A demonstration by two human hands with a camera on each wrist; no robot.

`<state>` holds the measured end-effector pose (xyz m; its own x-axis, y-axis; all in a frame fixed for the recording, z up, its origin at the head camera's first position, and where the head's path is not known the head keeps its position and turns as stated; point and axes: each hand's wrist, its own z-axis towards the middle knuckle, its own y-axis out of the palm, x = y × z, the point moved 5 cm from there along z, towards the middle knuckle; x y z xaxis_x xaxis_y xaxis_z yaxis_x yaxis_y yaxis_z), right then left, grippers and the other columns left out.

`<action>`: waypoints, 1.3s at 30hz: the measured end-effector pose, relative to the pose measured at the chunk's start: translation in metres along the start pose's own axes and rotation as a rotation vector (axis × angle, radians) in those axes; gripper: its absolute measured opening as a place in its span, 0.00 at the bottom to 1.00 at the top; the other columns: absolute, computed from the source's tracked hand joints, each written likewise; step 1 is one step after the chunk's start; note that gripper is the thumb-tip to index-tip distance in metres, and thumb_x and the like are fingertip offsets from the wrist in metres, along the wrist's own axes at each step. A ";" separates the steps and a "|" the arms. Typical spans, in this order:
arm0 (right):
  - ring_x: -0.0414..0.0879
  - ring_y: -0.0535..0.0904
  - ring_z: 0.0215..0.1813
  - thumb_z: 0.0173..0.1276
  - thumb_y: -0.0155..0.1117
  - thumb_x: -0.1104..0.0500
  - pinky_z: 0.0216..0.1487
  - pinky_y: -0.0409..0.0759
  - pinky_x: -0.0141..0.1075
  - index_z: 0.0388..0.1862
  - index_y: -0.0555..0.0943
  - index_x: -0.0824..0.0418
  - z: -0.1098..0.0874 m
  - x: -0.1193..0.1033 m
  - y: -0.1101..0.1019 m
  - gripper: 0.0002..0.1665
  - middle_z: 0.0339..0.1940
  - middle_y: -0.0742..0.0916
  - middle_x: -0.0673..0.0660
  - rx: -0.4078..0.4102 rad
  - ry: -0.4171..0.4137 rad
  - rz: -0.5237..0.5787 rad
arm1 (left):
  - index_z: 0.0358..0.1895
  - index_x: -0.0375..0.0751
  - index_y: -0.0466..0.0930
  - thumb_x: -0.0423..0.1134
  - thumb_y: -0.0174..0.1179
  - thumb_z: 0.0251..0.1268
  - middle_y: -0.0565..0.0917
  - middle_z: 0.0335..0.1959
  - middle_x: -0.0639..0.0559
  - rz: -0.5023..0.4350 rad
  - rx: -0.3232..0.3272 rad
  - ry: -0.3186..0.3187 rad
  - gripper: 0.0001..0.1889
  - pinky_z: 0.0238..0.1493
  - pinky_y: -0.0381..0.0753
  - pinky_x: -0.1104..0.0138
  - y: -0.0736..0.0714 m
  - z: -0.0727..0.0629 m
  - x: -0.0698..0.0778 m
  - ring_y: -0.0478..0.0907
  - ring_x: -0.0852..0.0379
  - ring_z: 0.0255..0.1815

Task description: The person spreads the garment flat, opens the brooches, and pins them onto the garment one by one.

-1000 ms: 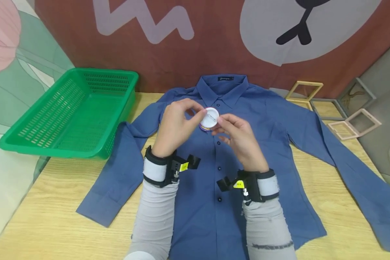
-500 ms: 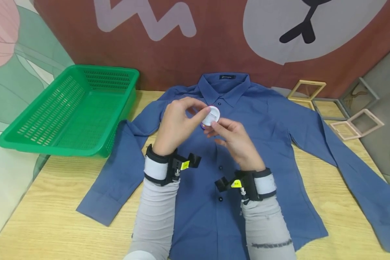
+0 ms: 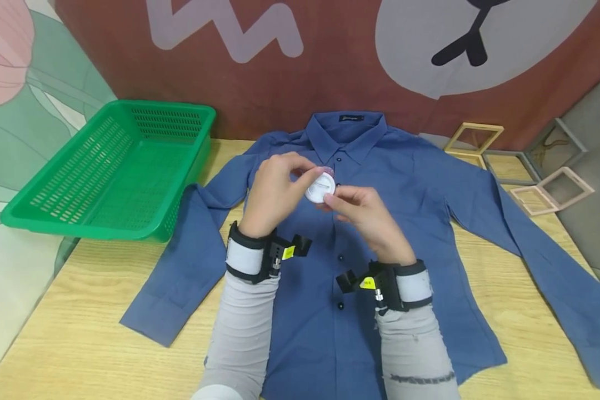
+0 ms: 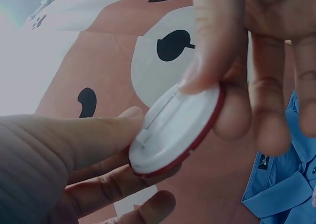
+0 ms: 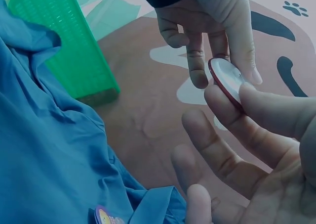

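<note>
Both hands pinch a round pin-back badge [image 3: 320, 188], raised above the chest of a blue button-up shirt [image 3: 390, 166]. Its white back with a pin bar faces the head camera; the left wrist view shows a red edge [image 4: 205, 130]. My left hand [image 3: 279, 191] has thumb and forefinger on its upper rim, the other fingers hanging loose. From the lower right my right hand [image 3: 372, 222] grips the rim, thumb on the white side, fingers beneath. In the right wrist view another badge [image 5: 105, 216], purple and yellow, lies against the shirt near the collar.
A green plastic basket [image 3: 165, 219] stands at the left of the wooden table [image 3: 70, 311]. Several small hinged frames stand at the back right, among them a yellow frame [image 3: 472, 139] and a pinkish frame [image 3: 552, 191]. A printed brown cloth [image 3: 260, 89] hangs behind.
The held badge has dropped slightly and turned a little. My right hand's thumb has shifted down its rim. More of the purplish badge behind it shows.
</note>
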<state>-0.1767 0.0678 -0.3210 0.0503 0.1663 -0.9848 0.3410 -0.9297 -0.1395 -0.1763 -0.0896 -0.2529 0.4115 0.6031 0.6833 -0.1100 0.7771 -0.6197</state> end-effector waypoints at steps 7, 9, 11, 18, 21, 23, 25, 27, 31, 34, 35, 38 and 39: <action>0.42 0.81 0.43 0.74 0.61 0.54 0.47 0.76 0.42 0.49 0.85 0.67 -0.003 -0.005 -0.005 0.17 0.32 0.88 0.42 0.089 -0.074 -0.015 | 0.42 0.36 0.89 0.39 0.64 0.68 0.88 0.37 0.47 -0.007 0.003 0.030 0.09 0.35 0.77 0.65 -0.004 0.000 0.000 0.80 0.55 0.34; 0.41 0.81 0.42 0.74 0.62 0.54 0.46 0.76 0.40 0.46 0.85 0.66 -0.003 -0.006 -0.006 0.16 0.31 0.87 0.42 0.119 -0.088 -0.003 | 0.41 0.36 0.89 0.38 0.64 0.68 0.88 0.37 0.47 -0.001 0.007 0.034 0.09 0.35 0.77 0.65 -0.005 0.000 0.000 0.79 0.54 0.34; 0.41 0.81 0.41 0.73 0.62 0.54 0.46 0.76 0.41 0.45 0.85 0.66 -0.003 -0.008 -0.008 0.15 0.30 0.87 0.43 0.144 -0.099 0.011 | 0.41 0.36 0.89 0.38 0.64 0.68 0.88 0.36 0.46 0.006 0.012 0.042 0.09 0.36 0.77 0.64 -0.007 0.001 0.001 0.79 0.54 0.34; 0.40 0.82 0.40 0.74 0.61 0.54 0.42 0.76 0.38 0.50 0.82 0.67 -0.003 -0.012 -0.007 0.17 0.31 0.86 0.43 0.160 -0.110 0.031 | 0.41 0.35 0.88 0.38 0.63 0.69 0.88 0.36 0.46 0.010 0.022 0.047 0.09 0.35 0.76 0.64 -0.006 0.001 0.005 0.79 0.54 0.34; 0.39 0.82 0.38 0.75 0.60 0.55 0.38 0.75 0.35 0.52 0.81 0.66 -0.004 -0.013 -0.005 0.16 0.30 0.85 0.43 0.167 -0.120 0.052 | 0.41 0.35 0.88 0.38 0.63 0.69 0.88 0.36 0.46 0.005 0.021 0.043 0.09 0.35 0.76 0.65 -0.004 -0.001 0.005 0.79 0.54 0.33; 0.39 0.81 0.36 0.75 0.60 0.55 0.33 0.72 0.33 0.50 0.81 0.66 -0.005 -0.014 -0.003 0.15 0.30 0.85 0.42 0.184 -0.130 0.059 | 0.41 0.36 0.88 0.38 0.63 0.69 0.88 0.36 0.46 0.002 0.015 0.041 0.09 0.34 0.76 0.65 -0.002 -0.002 0.007 0.79 0.54 0.33; 0.39 0.80 0.33 0.74 0.61 0.55 0.30 0.69 0.31 0.47 0.81 0.66 -0.006 -0.015 -0.003 0.14 0.29 0.84 0.42 0.212 -0.148 0.059 | 0.41 0.36 0.88 0.39 0.63 0.69 0.87 0.36 0.47 0.000 0.004 0.038 0.09 0.32 0.75 0.65 -0.001 -0.003 0.009 0.78 0.55 0.31; 0.39 0.79 0.31 0.74 0.61 0.56 0.27 0.67 0.30 0.45 0.81 0.67 -0.006 -0.016 -0.002 0.14 0.28 0.84 0.42 0.239 -0.160 0.063 | 0.41 0.37 0.88 0.39 0.63 0.69 0.87 0.35 0.47 -0.001 -0.007 0.036 0.09 0.30 0.75 0.66 0.001 -0.003 0.011 0.78 0.56 0.29; 0.38 0.79 0.27 0.73 0.62 0.57 0.26 0.69 0.29 0.43 0.81 0.67 -0.006 -0.017 0.000 0.12 0.27 0.84 0.43 0.273 -0.177 0.094 | 0.39 0.38 0.89 0.39 0.63 0.69 0.87 0.31 0.48 0.005 -0.005 0.026 0.09 0.25 0.72 0.67 0.003 -0.002 0.013 0.76 0.56 0.24; 0.39 0.80 0.25 0.72 0.63 0.59 0.30 0.78 0.28 0.41 0.81 0.67 -0.006 -0.017 0.002 0.10 0.28 0.85 0.45 0.276 -0.187 0.172 | 0.38 0.38 0.89 0.38 0.63 0.69 0.88 0.30 0.49 0.008 0.005 0.020 0.08 0.24 0.71 0.68 0.005 -0.001 0.014 0.75 0.57 0.22; 0.39 0.81 0.25 0.72 0.64 0.60 0.31 0.80 0.29 0.40 0.81 0.67 -0.006 -0.017 0.002 0.08 0.28 0.85 0.46 0.276 -0.191 0.202 | 0.38 0.38 0.89 0.38 0.63 0.69 0.88 0.30 0.49 0.010 0.007 0.019 0.08 0.24 0.71 0.68 0.005 -0.001 0.014 0.75 0.57 0.22; 0.40 0.82 0.25 0.71 0.64 0.63 0.35 0.84 0.30 0.38 0.81 0.67 -0.006 -0.016 0.003 0.06 0.29 0.86 0.48 0.268 -0.210 0.270 | 0.38 0.38 0.89 0.39 0.63 0.69 0.88 0.30 0.49 0.012 0.011 0.022 0.08 0.24 0.71 0.69 0.007 -0.001 0.014 0.76 0.58 0.23; 0.40 0.82 0.26 0.70 0.65 0.62 0.36 0.85 0.31 0.37 0.82 0.66 -0.006 -0.016 0.003 0.06 0.29 0.86 0.49 0.267 -0.214 0.276 | 0.38 0.38 0.89 0.39 0.63 0.69 0.88 0.31 0.49 0.013 0.013 0.026 0.09 0.24 0.71 0.69 0.007 -0.001 0.015 0.76 0.58 0.23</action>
<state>-0.1703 0.0641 -0.3049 -0.1000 -0.1462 -0.9842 0.0859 -0.9867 0.1378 -0.1702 -0.0758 -0.2475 0.4330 0.6083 0.6652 -0.1268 0.7717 -0.6232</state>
